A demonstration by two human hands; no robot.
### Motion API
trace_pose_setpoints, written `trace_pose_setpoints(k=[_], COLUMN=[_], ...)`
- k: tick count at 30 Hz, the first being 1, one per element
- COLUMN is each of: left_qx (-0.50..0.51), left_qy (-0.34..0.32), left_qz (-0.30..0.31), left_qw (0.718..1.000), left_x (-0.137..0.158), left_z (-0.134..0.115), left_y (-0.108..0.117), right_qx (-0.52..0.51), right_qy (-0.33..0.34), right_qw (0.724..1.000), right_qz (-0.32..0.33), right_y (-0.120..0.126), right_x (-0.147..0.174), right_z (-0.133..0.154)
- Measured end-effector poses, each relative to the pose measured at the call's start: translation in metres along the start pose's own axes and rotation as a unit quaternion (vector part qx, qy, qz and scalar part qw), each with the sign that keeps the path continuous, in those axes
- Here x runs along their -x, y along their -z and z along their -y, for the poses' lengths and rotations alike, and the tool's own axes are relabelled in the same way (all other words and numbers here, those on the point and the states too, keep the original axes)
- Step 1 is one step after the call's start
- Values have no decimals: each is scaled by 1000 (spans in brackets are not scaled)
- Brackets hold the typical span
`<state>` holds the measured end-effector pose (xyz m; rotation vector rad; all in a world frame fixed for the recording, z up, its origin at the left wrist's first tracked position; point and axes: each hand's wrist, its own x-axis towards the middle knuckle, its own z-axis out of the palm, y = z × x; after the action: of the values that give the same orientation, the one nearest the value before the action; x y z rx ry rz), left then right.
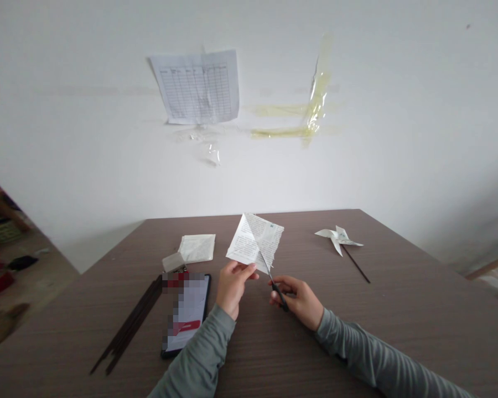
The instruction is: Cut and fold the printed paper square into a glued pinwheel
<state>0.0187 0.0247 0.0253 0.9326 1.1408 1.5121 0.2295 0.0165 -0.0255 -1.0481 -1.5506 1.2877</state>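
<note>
Left hand point(232, 283) pinching printed paper square point(255, 241) above phone point(187, 314), right hand point(299, 298) closed on scissors point(274, 279): best snipping slowly along the crease, short of centre

Table: brown wood-grain top point(398, 331).
Phone: lies left of centre point(187, 318), screen up.
Dark sticks: bundled just beside the phone point(128, 326).
Paper pinwheel: far right, on a stick point(338, 238).
Folded paper: behind the phone point(197, 247).
Wall: printed sheet taped up point(197, 87).

Printed paper square point(255, 240), creased along diagonals, held upright over table centre, tilted like a diamond. Small scissors point(274, 279) with dark handles, blades cutting into its lower right edge.
</note>
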Motion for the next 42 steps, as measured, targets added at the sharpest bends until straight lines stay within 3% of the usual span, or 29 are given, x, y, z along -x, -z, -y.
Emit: trace_pose_setpoints(k=[12,32,42], left_qx=[-1,-9,-21], left_qy=[8,13,30], left_qz=[2,1,-5], left_qw=[1000,1000,999], left_x=[0,0,3], left_z=[3,1,-1], left_y=[0,-1,-4], right_qx=[8,2,14], right_qy=[-3,9,-2], right_qw=[1000,1000,1000], right_qz=[-14,-14,-23], right_y=[-1,0,-1], right_x=[4,1,4], right_z=[13,2,15])
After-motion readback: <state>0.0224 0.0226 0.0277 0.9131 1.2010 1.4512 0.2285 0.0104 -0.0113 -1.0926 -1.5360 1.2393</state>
